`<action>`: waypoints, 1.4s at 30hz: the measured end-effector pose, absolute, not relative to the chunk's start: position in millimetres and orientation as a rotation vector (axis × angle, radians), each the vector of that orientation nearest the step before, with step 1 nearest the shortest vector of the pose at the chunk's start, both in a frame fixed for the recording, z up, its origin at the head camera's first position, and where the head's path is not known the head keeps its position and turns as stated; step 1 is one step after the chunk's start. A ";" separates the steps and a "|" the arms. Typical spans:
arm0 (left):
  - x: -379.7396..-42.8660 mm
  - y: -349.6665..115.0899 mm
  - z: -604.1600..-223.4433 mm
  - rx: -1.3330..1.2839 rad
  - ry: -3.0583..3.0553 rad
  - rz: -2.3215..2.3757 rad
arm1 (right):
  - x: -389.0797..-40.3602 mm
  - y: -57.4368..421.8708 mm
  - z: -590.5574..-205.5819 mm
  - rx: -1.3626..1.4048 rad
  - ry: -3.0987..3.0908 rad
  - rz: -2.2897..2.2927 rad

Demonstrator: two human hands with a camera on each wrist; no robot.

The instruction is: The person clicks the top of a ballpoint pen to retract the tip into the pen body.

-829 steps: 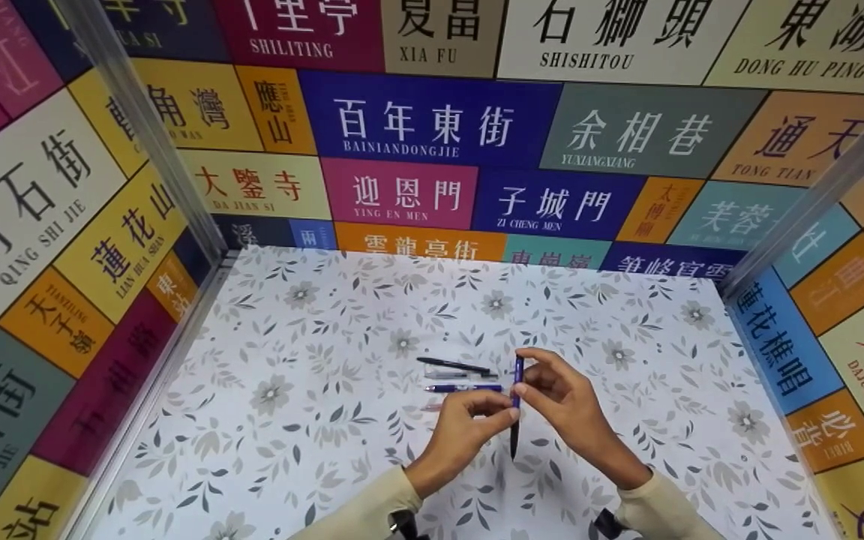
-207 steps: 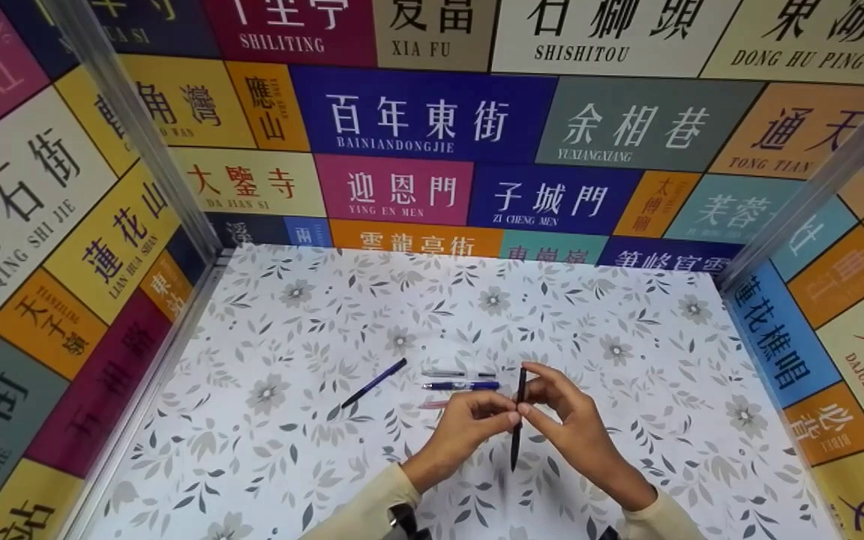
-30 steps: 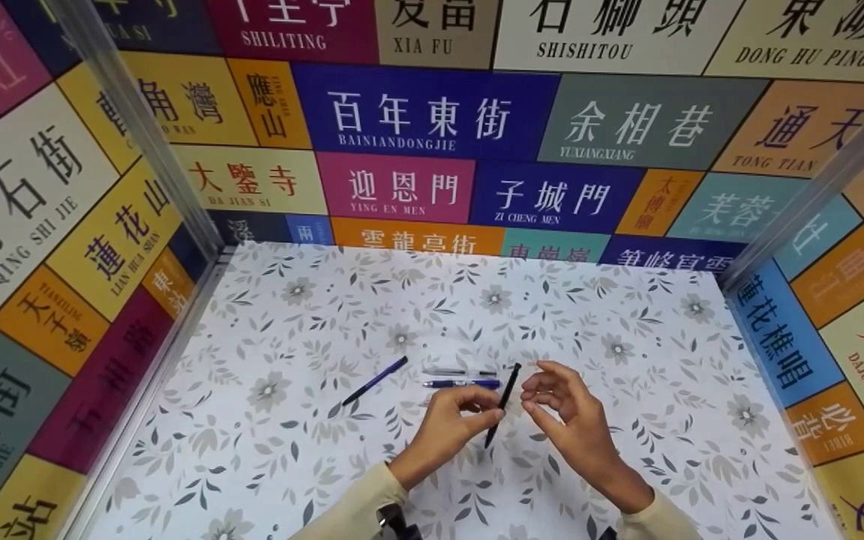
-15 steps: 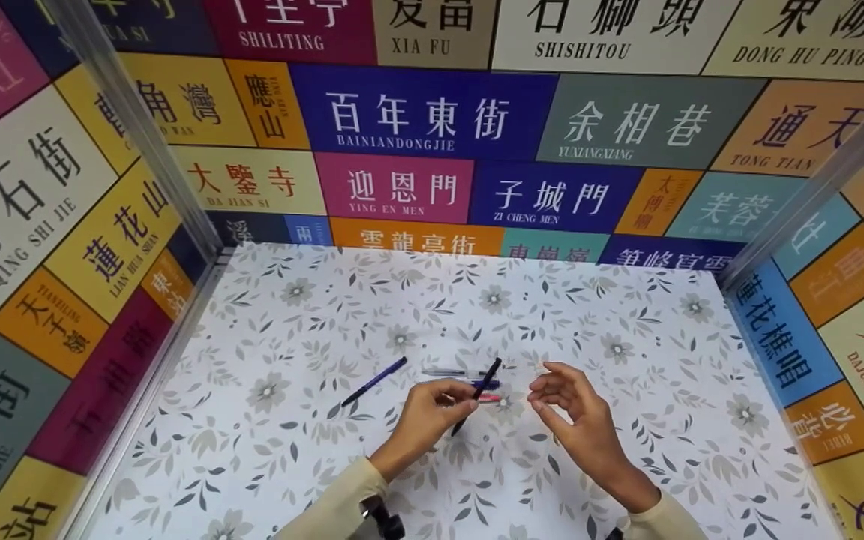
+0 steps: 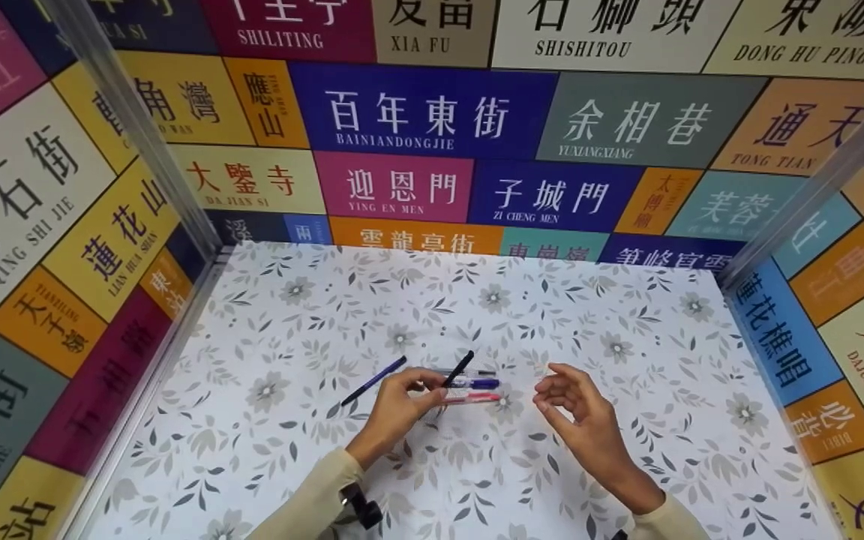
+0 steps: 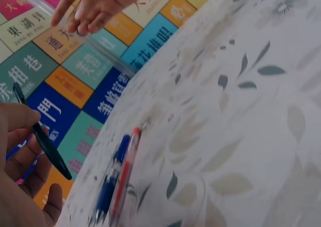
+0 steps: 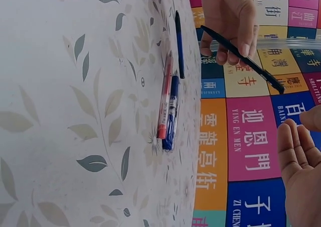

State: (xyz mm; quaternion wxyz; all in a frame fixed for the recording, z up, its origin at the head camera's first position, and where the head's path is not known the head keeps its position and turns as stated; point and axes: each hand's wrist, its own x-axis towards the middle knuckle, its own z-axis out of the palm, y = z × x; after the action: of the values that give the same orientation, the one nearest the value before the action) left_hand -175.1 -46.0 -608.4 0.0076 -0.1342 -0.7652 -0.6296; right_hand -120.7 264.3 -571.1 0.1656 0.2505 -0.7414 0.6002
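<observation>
My left hand [image 5: 394, 412] pinches a slim black pen [image 5: 459, 368] between thumb and fingers, tilted above the table. In the left wrist view the black pen [image 6: 47, 147] slants clear of the palm. My right hand [image 5: 578, 412] hovers to the right, fingers loosely bent, with nothing in it. Beyond and under the left hand lie a clear pen with a dark tip [image 5: 486, 373], a blue pen [image 5: 484, 383] and a red-pink pen [image 5: 481, 397], side by side. The left hand partly covers these three. A blue-and-black pen [image 5: 374, 380] lies at an angle left of them.
The table [image 5: 627, 465] has a white cover with grey flowers and leaves. Walls of coloured sign panels [image 5: 424, 112] enclose its back and sides, with clear corner strips [image 5: 169, 150] where they meet.
Earlier both hands held the blue-and-black pen, then the black pen, upright. The blue-and-black pen now lies at left. The right hand has released the black pen; the left has carried it leftward.
</observation>
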 end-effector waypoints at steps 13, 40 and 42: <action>-187.8 -75.1 -626.0 -0.384 -2.308 -1.925 | -119.3 265.3 -570.6 0.675 -2.127 1.707; -213.6 -120.5 -659.7 -0.376 -2.361 -1.594 | -114.1 272.4 -575.6 0.644 -2.175 1.681; -214.9 -122.9 -662.0 -0.365 -2.363 -1.593 | -114.3 272.7 -576.2 0.647 -2.169 1.683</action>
State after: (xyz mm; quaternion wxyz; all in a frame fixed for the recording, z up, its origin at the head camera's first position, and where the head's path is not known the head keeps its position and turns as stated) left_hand -214.9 -122.9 -662.0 0.1339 -0.1259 -0.8150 -0.5495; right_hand -114.3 272.7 -576.2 0.1595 0.2265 -0.7591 0.5891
